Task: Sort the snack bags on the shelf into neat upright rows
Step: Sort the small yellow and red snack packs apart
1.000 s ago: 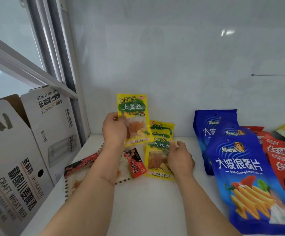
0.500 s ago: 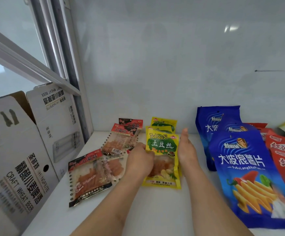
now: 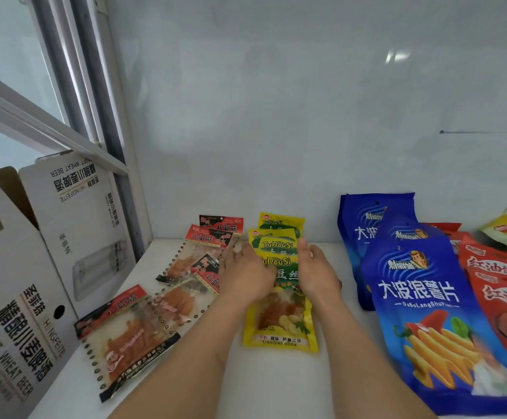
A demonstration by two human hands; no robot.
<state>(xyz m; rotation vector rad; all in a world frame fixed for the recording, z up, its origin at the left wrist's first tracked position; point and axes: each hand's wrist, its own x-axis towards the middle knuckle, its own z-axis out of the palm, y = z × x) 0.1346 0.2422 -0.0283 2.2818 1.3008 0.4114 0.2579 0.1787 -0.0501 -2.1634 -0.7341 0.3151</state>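
I am seeing four yellow snack bags (image 3: 279, 322), five red-topped clear packets (image 3: 125, 337), three blue chip bags (image 3: 436, 322), and two cardboard boxes (image 3: 19, 297).

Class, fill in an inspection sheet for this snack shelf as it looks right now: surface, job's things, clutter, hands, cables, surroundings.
Surface: white shelf, bags lying on it.
Job's things: yellow bags overlapping in a row; red bags scattered flat at left; blue bags and red-orange bags lying overlapped at right.
Clutter: cardboard beer box at left.
Hands: left hand and right hand flank the yellow row, fingers straight, pressing its sides.
Cables: nothing seen.
Surroundings: pale back wall, metal frame at left.
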